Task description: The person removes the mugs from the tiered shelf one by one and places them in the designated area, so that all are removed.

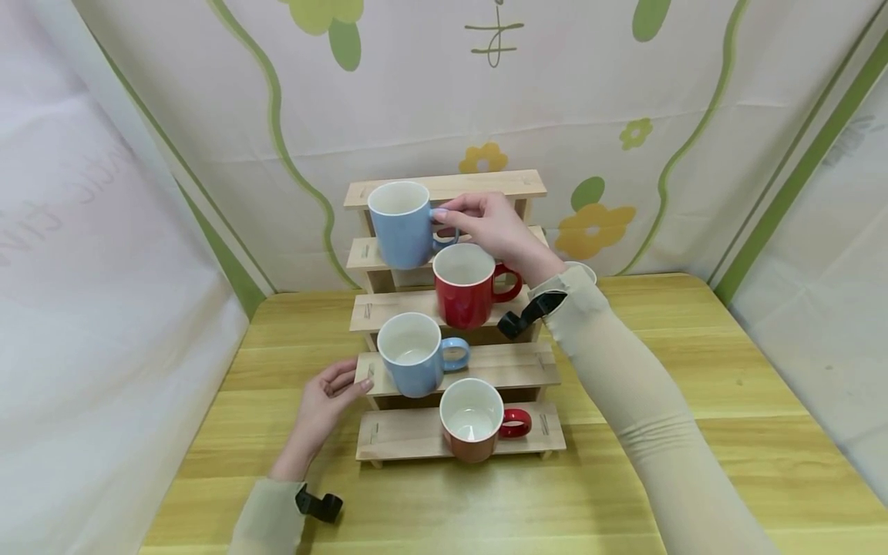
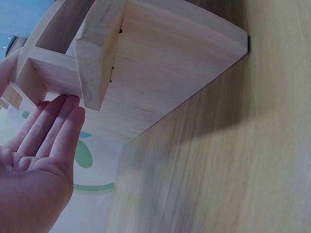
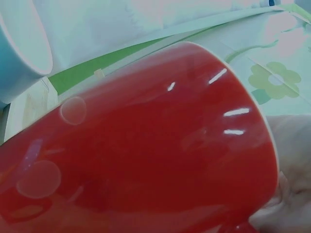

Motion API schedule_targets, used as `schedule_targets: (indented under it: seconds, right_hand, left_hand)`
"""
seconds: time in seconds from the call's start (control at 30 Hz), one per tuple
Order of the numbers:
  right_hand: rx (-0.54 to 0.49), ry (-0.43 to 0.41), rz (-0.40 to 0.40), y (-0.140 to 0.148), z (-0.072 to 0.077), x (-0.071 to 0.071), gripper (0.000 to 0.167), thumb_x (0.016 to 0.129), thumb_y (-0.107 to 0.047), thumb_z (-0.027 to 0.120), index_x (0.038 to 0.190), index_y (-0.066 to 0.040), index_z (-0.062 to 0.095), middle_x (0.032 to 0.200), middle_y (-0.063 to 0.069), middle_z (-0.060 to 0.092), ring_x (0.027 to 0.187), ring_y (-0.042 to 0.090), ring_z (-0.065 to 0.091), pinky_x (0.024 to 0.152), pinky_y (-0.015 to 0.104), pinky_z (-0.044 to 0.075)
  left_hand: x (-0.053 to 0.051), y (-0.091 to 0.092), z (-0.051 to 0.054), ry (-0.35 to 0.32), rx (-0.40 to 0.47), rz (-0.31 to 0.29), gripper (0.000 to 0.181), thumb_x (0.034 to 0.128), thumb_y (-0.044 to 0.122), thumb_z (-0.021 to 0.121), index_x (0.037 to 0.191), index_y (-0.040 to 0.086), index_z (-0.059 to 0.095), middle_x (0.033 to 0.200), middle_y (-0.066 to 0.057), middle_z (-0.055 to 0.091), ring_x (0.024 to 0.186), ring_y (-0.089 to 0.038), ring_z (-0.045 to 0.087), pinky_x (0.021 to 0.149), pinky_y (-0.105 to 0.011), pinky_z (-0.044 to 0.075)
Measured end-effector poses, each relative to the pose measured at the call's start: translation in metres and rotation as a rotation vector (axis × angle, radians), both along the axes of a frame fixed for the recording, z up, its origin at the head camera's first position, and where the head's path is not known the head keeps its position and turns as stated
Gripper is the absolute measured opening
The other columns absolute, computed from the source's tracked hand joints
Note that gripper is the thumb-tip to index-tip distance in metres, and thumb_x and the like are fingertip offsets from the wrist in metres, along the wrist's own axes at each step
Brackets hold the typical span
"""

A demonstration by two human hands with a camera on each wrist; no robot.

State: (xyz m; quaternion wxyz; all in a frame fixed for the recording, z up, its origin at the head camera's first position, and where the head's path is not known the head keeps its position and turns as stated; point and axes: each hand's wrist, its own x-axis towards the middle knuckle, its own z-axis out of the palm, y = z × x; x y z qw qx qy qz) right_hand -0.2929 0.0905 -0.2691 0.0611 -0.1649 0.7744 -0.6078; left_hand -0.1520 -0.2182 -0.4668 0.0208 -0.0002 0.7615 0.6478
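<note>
A light blue mug (image 1: 401, 231) is at the upper left of a stepped wooden rack (image 1: 486, 185). My right hand (image 1: 489, 223) pinches its handle from the right; whether its base touches a step I cannot tell. Below it a red mug (image 1: 466, 301) stands on the middle step, filling much of the right wrist view. Another light blue mug (image 1: 416, 362) is on the step beneath, near my left hand (image 1: 326, 401). The straight fingers (image 2: 53, 128) of that hand touch the rack's left end, thumb by the plank edge. On the lowest step sits a red mug with a white inside (image 1: 473, 420).
A white rim (image 1: 581, 271), perhaps of another cup, shows partly behind my right sleeve. The rack stands on a wood-grain table (image 1: 291, 331). A flowered white curtain (image 1: 416, 92) hangs behind it, with pale cloth walls on both sides.
</note>
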Motion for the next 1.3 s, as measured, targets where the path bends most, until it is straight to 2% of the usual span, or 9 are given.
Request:
schedule_targets:
  seconds: [0.3, 0.67, 0.83, 1.0, 1.1, 1.3]
  right_hand:
    - [-0.036, 0.005, 0.012, 0.004, -0.003, 0.002, 0.030, 0.098, -0.029, 0.072, 0.117, -0.007, 0.072, 0.112, 0.012, 0.074, 0.106, 0.020, 0.070, 0.090, 0.037, 0.057]
    - [-0.122, 0.025, -0.028, 0.015, 0.000, 0.003, 0.031, 0.098, -0.026, 0.072, 0.120, -0.004, 0.072, 0.114, 0.013, 0.073, 0.104, 0.025, 0.070, 0.083, 0.039, 0.060]
    - [-0.187, 0.064, -0.024, 0.023, 0.008, 0.006, 0.029, 0.099, -0.020, 0.070, 0.121, -0.001, 0.071, 0.116, 0.016, 0.072, 0.104, 0.032, 0.070, 0.081, 0.040, 0.060]
    - [-0.256, 0.078, -0.050, 0.038, 0.019, 0.011, 0.029, 0.098, -0.019, 0.072, 0.119, 0.001, 0.071, 0.118, 0.020, 0.070, 0.105, 0.034, 0.070, 0.084, 0.044, 0.059]
    - [-0.312, 0.072, -0.068, 0.050, 0.026, 0.014, 0.030, 0.097, -0.019, 0.073, 0.117, 0.003, 0.070, 0.120, 0.022, 0.068, 0.105, 0.034, 0.070, 0.085, 0.045, 0.058]
    - [-0.389, 0.080, -0.108, 0.076, 0.038, 0.020, 0.031, 0.094, -0.019, 0.077, 0.114, 0.003, 0.071, 0.116, 0.021, 0.070, 0.104, 0.034, 0.070, 0.082, 0.042, 0.059]
  left_hand:
    - [-0.001, 0.002, -0.001, -0.001, -0.020, -0.002, 0.050, 0.0931, 0.019, 0.078, 0.136, 0.000, 0.060, 0.129, -0.020, 0.065, 0.116, -0.028, 0.065, 0.092, -0.025, 0.054]
    - [-0.002, 0.004, 0.001, -0.005, -0.003, -0.012, 0.050, 0.0937, 0.017, 0.077, 0.137, 0.000, 0.060, 0.130, -0.019, 0.065, 0.116, -0.026, 0.065, 0.093, -0.025, 0.053]
    - [-0.001, 0.004, 0.000, -0.006, 0.004, -0.011, 0.049, 0.0937, 0.017, 0.077, 0.137, 0.000, 0.060, 0.130, -0.019, 0.065, 0.113, -0.020, 0.066, 0.093, -0.025, 0.053]
    - [0.000, 0.003, -0.001, -0.004, 0.013, -0.004, 0.049, 0.0936, 0.015, 0.077, 0.137, -0.001, 0.059, 0.129, -0.020, 0.065, 0.109, -0.014, 0.067, 0.092, -0.025, 0.054]
    - [0.000, 0.003, -0.002, 0.002, 0.024, -0.003, 0.049, 0.0935, 0.014, 0.077, 0.137, -0.001, 0.060, 0.128, -0.021, 0.065, 0.108, -0.013, 0.068, 0.091, -0.026, 0.054]
    - [0.001, 0.002, -0.003, 0.010, 0.034, -0.004, 0.049, 0.0933, 0.011, 0.077, 0.136, -0.002, 0.059, 0.127, -0.023, 0.065, 0.107, -0.013, 0.068, 0.090, -0.026, 0.055]
